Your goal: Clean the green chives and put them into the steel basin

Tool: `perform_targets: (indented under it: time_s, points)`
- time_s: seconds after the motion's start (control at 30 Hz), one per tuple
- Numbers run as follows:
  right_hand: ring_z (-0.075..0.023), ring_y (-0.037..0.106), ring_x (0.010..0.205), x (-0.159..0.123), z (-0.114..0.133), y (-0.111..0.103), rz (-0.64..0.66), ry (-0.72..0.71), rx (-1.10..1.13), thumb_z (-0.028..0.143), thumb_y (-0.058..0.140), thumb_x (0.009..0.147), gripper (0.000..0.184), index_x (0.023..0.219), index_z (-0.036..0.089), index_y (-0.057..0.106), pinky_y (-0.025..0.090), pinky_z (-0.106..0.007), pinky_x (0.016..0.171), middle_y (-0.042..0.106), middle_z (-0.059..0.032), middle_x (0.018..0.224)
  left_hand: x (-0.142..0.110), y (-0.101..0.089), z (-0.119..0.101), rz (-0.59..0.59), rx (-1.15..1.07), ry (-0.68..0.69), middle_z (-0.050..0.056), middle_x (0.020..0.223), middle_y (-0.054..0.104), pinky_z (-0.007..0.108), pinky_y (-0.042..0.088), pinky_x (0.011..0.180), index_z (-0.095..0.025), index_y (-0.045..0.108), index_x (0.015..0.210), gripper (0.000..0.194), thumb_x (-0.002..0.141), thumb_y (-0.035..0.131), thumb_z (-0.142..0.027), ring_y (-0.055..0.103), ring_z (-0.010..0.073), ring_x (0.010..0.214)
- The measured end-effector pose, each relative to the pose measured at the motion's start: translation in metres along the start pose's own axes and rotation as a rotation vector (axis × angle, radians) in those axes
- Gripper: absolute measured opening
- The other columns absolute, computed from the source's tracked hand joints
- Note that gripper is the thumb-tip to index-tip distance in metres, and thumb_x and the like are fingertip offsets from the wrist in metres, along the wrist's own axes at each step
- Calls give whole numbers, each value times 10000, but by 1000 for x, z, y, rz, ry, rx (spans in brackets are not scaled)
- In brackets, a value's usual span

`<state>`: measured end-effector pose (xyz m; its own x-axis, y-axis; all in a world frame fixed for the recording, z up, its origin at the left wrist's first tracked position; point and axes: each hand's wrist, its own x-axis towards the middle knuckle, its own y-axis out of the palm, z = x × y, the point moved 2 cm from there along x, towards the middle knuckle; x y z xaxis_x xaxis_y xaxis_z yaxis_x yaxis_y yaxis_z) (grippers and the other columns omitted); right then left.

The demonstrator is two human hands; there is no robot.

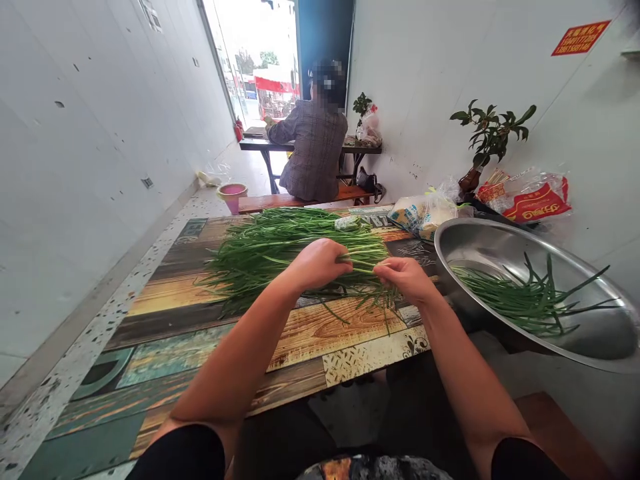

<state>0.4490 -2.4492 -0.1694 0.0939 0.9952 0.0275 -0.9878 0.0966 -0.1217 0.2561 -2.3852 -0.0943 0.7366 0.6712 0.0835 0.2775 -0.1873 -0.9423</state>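
A large heap of long green chives (265,247) lies across the patterned wooden table (295,333). My left hand (323,261) is closed around several stalks at the heap's near right side, their pale ends pointing right. With thumb and fingertips together, my right hand (404,277) pinches the pale ends of those chives, a short way from my left hand. Loose trimmings hang and lie just below my right hand. More chives (515,297) rest in a big steel basin (453,250) to the right, some sticking out over its rim.
Behind the basin are plastic bags (425,210), a red package (540,203) and a potted plant (493,133). A person (315,147) sits with their back to me at another table (255,143). A pink bucket (233,197) stands on the floor beyond my table.
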Motion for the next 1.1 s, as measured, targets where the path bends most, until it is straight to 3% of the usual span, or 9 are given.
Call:
perform_targets:
  time_s: [0.13,0.27,0.33,0.4,0.47,0.57,0.7,0.83,1.1]
  points:
    - [-61,349,426,7,-15,-12,-164,51,157,534,740,621,396,613,171,582,241,-225,422,448,57,483,-1,-2,1,-47,44,-10,10,622,563,262,250,560,-163,619,649,255,810,536,-342,429,122,586]
    - [-71,278,420,7,-26,-24,-365,-23,-140,615,620,715,512,484,200,427,214,-251,432,325,66,439,-2,-5,3,-77,52,-44,33,671,595,258,300,596,-161,632,697,258,837,492,-327,491,141,641]
    - [-92,346,469,4,-28,-21,-312,-138,-419,536,569,800,461,505,188,503,272,-258,479,386,43,480,-2,-5,2,-50,31,-57,34,671,605,261,324,611,-162,633,703,271,851,471,-321,506,145,641]
    - [-125,461,581,-1,-31,-10,-149,-258,-662,407,591,824,263,718,179,666,358,-265,568,527,7,618,-2,-4,0,-17,21,-60,32,683,620,260,343,625,-167,626,704,277,867,448,-302,522,146,650]
    - [-164,528,733,-5,-35,3,-23,-354,-866,294,648,793,176,924,192,705,412,-290,677,601,-39,791,-1,-3,-1,-4,40,-52,32,711,636,259,357,644,-173,617,726,283,886,421,-299,541,151,684]
    - [-210,529,841,-8,-37,18,-1,-406,-1058,206,641,794,90,830,191,722,423,-330,744,601,-79,827,0,0,-2,-15,79,-39,46,794,658,264,379,690,-176,605,798,285,911,378,-305,570,172,770]
    - [-202,551,859,-7,-24,23,-15,-508,-890,221,590,841,122,843,195,710,433,-328,767,632,-81,878,3,9,-4,15,70,4,69,863,657,279,402,739,-173,577,833,286,932,331,-279,586,188,828]
    - [-161,610,757,-6,-6,21,23,-439,-646,261,563,858,149,886,195,693,443,-284,700,696,-47,847,7,19,-7,72,58,45,81,894,650,286,409,752,-170,548,848,255,935,329,-268,590,194,857]
    - [-173,637,747,-5,9,18,-82,-380,-477,341,630,787,158,810,210,715,469,-292,713,728,-34,820,7,26,-8,120,-129,48,42,815,623,269,410,686,-193,483,867,257,954,295,-344,570,161,744]
